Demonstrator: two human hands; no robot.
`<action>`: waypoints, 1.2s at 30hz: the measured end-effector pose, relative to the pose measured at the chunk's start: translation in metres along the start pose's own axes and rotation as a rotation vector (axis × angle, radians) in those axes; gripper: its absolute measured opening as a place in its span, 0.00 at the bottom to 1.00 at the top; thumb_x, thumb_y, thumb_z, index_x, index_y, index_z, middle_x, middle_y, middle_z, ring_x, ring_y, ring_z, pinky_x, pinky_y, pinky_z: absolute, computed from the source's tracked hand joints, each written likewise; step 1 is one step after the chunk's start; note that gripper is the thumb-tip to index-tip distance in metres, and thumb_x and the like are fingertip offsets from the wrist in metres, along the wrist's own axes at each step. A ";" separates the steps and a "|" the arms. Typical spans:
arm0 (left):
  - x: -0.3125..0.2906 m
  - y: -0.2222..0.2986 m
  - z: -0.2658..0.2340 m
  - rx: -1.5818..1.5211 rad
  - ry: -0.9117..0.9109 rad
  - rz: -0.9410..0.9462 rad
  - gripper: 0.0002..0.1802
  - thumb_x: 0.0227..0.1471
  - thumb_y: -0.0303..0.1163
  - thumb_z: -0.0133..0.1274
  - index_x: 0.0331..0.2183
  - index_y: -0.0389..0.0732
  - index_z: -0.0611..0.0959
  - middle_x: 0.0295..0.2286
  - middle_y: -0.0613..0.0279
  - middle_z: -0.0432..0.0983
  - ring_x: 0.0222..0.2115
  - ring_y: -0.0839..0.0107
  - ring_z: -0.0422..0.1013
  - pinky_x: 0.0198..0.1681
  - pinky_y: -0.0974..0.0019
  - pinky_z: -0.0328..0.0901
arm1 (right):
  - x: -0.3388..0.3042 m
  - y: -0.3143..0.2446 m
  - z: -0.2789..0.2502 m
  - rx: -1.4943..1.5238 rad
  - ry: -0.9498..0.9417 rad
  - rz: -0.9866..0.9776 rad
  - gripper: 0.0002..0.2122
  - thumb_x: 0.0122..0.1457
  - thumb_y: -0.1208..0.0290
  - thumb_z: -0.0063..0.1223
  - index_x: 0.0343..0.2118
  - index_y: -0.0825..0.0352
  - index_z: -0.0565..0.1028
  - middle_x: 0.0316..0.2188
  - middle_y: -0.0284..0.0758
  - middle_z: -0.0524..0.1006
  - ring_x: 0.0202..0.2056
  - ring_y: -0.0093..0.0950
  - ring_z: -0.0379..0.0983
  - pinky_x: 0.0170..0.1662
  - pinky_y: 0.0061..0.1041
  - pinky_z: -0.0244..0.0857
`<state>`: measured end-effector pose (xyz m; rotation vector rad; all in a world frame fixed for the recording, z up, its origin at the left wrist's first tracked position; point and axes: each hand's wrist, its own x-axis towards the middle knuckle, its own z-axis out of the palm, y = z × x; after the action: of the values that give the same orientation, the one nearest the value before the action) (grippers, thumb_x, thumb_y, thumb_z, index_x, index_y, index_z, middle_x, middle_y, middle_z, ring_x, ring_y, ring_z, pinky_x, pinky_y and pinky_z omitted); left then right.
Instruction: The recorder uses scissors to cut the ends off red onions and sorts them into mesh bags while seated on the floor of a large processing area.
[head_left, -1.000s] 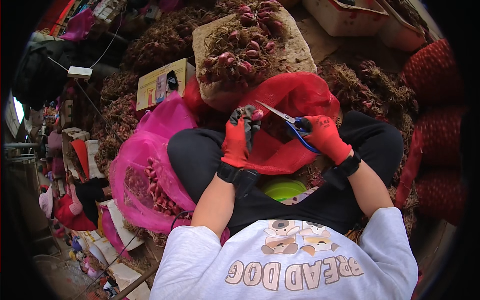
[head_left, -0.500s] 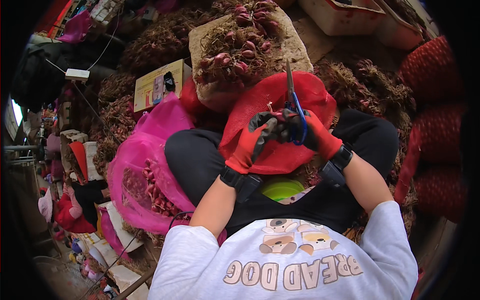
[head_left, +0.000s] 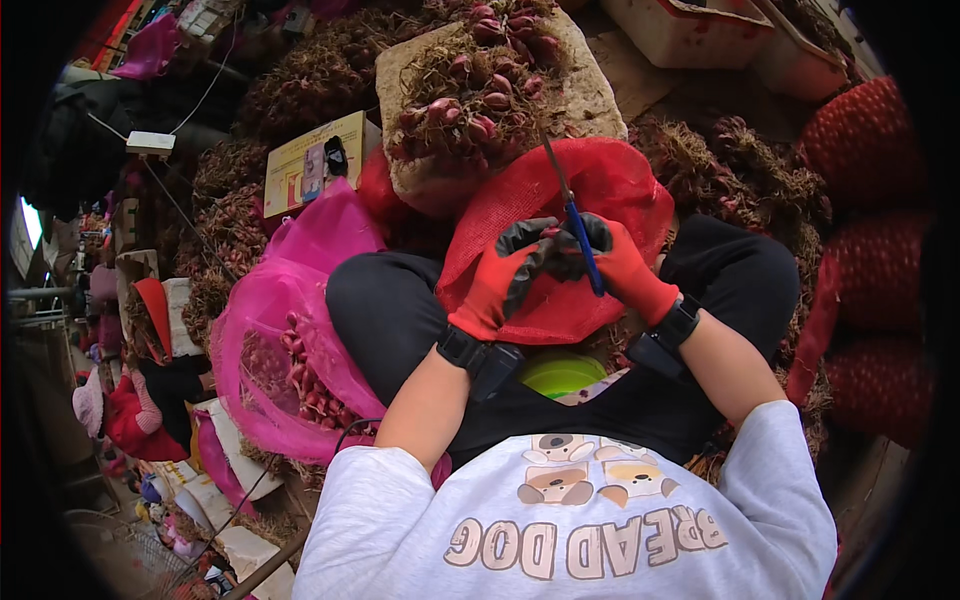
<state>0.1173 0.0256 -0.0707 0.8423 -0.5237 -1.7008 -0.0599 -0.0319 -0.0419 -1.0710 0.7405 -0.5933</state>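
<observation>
The left hand's point(head_left: 512, 264) fingertips pinched a small shallot point(head_left: 550, 232) above the red mesh bag point(head_left: 560, 318); the right hand's point(head_left: 620, 264) fingers curled round blue-handled scissors point(head_left: 584, 248). The bulb seemed light and firm (its papery skin probably slippery), best held by its plump sides. Beyond lay a shallot-laden block point(head_left: 592, 98).

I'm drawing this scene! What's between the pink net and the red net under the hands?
The person's bent left leg, in dark trousers, lies between the pink net and that red net, as the head view shows.
</observation>
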 end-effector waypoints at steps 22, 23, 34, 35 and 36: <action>-0.007 0.016 0.020 -0.102 0.106 -0.134 0.08 0.52 0.24 0.48 0.37 0.36 0.74 0.25 0.65 0.73 0.24 0.79 0.69 0.30 0.76 0.66 | 0.004 -0.001 -0.007 0.299 0.043 0.125 0.09 0.58 0.65 0.50 0.37 0.64 0.70 0.24 0.33 0.74 0.21 0.21 0.71 0.23 0.19 0.66; -0.005 0.017 0.019 -0.132 0.143 -0.192 0.09 0.52 0.24 0.48 0.38 0.36 0.74 0.25 0.65 0.72 0.25 0.79 0.69 0.30 0.76 0.66 | 0.006 -0.001 -0.010 0.401 0.098 0.183 0.09 0.59 0.64 0.48 0.38 0.63 0.69 0.24 0.34 0.74 0.20 0.22 0.71 0.23 0.20 0.66; 0.006 0.003 0.003 0.118 -0.024 0.058 0.17 0.54 0.24 0.44 0.46 0.31 0.71 0.39 0.59 0.74 0.39 0.73 0.71 0.45 0.69 0.66 | 0.002 -0.004 -0.011 0.271 -0.069 0.238 0.13 0.60 0.59 0.46 0.36 0.66 0.69 0.20 0.32 0.72 0.18 0.22 0.69 0.23 0.21 0.65; 0.004 0.004 0.003 0.142 -0.045 0.051 0.16 0.54 0.24 0.44 0.46 0.31 0.72 0.39 0.59 0.74 0.39 0.74 0.71 0.44 0.69 0.66 | 0.001 -0.005 -0.009 0.238 -0.060 0.240 0.13 0.60 0.58 0.45 0.36 0.65 0.70 0.19 0.32 0.72 0.17 0.21 0.68 0.21 0.19 0.63; 0.003 0.005 0.003 0.166 -0.065 0.045 0.16 0.54 0.24 0.44 0.45 0.32 0.73 0.39 0.59 0.74 0.38 0.74 0.72 0.44 0.70 0.66 | 0.001 -0.005 -0.008 0.206 -0.050 0.241 0.14 0.60 0.58 0.44 0.36 0.65 0.70 0.18 0.31 0.72 0.16 0.20 0.67 0.20 0.18 0.61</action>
<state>0.1179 0.0207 -0.0665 0.8884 -0.7308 -1.6649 -0.0663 -0.0392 -0.0394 -0.7899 0.7349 -0.4243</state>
